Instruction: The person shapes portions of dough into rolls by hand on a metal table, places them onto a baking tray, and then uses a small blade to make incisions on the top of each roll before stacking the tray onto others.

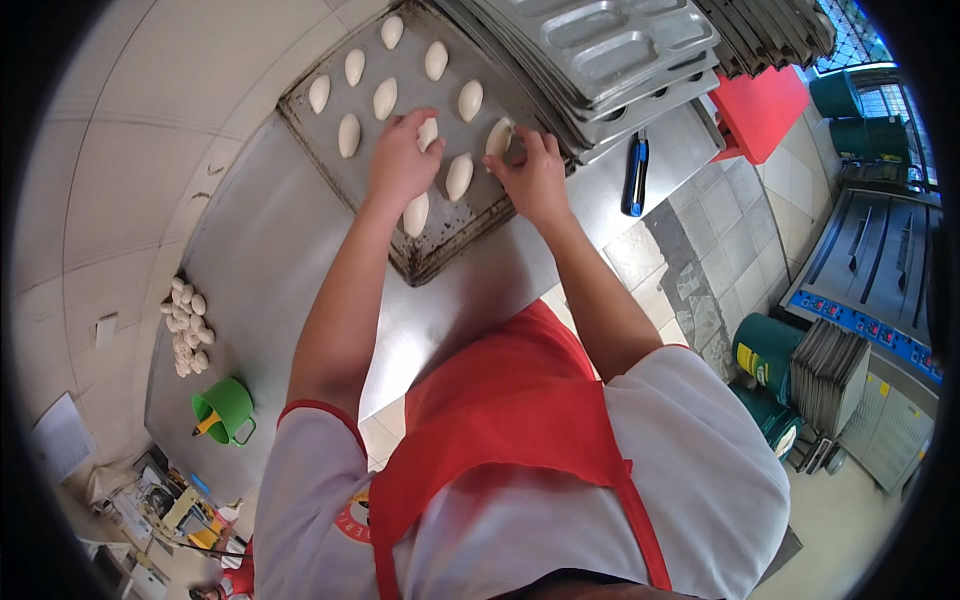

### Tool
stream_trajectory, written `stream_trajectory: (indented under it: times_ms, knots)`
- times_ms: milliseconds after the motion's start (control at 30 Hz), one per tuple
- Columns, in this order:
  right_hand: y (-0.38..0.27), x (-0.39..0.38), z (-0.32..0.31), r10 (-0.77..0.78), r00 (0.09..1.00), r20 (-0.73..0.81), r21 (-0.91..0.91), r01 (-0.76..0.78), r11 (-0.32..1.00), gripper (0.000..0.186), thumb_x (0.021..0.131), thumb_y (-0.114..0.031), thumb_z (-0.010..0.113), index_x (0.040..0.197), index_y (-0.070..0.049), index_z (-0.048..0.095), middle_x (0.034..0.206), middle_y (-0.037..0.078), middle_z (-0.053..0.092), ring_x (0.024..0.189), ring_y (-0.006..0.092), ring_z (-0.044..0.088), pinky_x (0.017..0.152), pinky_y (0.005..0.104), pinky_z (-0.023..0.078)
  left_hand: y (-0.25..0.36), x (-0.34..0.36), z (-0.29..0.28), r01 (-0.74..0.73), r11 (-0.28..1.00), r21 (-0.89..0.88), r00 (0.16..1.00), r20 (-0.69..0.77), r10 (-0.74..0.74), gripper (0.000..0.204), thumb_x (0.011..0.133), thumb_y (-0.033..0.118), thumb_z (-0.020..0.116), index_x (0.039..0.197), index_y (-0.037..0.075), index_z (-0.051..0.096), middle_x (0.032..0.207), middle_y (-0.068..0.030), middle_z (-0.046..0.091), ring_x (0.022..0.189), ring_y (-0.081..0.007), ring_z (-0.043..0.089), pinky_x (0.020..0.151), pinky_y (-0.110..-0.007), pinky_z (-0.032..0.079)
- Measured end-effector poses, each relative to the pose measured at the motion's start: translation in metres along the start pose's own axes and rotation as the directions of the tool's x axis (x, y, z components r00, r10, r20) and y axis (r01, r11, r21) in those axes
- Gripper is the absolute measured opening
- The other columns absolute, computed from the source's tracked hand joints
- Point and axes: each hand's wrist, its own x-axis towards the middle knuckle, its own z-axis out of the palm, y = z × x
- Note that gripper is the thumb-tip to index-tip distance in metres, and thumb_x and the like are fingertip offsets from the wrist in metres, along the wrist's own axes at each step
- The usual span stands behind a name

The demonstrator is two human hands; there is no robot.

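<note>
Oval pieces of pale dough with tapered ends lie spaced out on a worn, dark-edged baking tray [330, 172]. My left hand [402, 160] has its thumb and fingers curled round one dough piece [428, 132] near the tray's middle. Just below that hand, partly behind its wrist, lies another dough piece [416, 216]. At the tray's right edge, my right hand [535, 178] grips a dough piece [498, 140] between thumb and fingers. Between the two hands rests one more dough piece [459, 177].
Moulded metal pans [620, 60] are stacked beyond the tray on the right. A box cutter [636, 175] lies near the steel table's [250, 260] right edge. On the left are a heap of small dough balls [186, 325] and a green mug [228, 408]. A red stool [762, 112] stands at right.
</note>
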Motion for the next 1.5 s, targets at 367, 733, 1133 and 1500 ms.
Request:
stream_trajectory:
  times_ms: [367,733,1133,1500]
  knots:
    - [0.007,0.100,0.048,-0.188,0.977,0.103,-0.067,0.195,0.978,0.039,0.090,-0.016,0.082,0.126,-0.004,0.073,0.120,0.022,0.067,0.106,0.0427,0.070,0.089,0.0473,0.059,-0.028,0.023,0.025,-0.009,1.000,-0.029,0.998,-0.067,0.007,0.031,0.092,0.013,0.081,0.122,0.009,0.078,0.119,-0.0154,0.070,0.095,-0.0286,0.073,0.085,-0.040,0.061]
    - [0.094,-0.055,-0.125,0.004,0.975,-0.222,-0.484,-0.114,0.868,0.058,0.090,-0.023,0.084,0.142,-0.006,0.065,0.130,0.020,0.063,0.130,0.0411,0.055,0.111,0.0513,0.046,-0.083,-0.121,-0.035,0.208,0.950,-0.233,0.927,-0.264,-0.267,0.020,0.098,0.012,0.078,0.116,0.003,0.076,0.103,-0.0127,0.077,0.089,-0.0197,0.076,0.084,-0.035,0.062]
    - [0.093,-0.083,-0.131,0.568,0.806,-0.169,0.313,-0.502,0.806,0.062,0.091,-0.012,0.058,0.151,0.005,0.051,0.100,0.009,0.062,0.083,0.0189,0.061,0.077,0.0320,0.051,-0.059,-0.114,-0.006,0.099,0.979,-0.180,0.994,0.054,-0.091,0.041,0.094,0.015,0.082,0.131,0.003,0.071,0.110,-0.0147,0.079,0.098,-0.0242,0.078,0.087,-0.037,0.062]
    - [-0.077,-0.218,-0.030,0.581,0.810,0.080,0.745,-0.435,0.505,0.034,0.112,-0.023,0.059,0.136,-0.001,0.053,0.090,0.003,0.057,0.067,0.0128,0.059,0.059,0.0297,0.051,-0.040,-0.089,-0.018,-0.306,0.949,-0.071,0.951,0.015,0.307,0.033,0.097,0.017,0.075,0.128,0.006,0.073,0.126,-0.0124,0.073,0.115,-0.0335,0.072,0.099,-0.044,0.058]
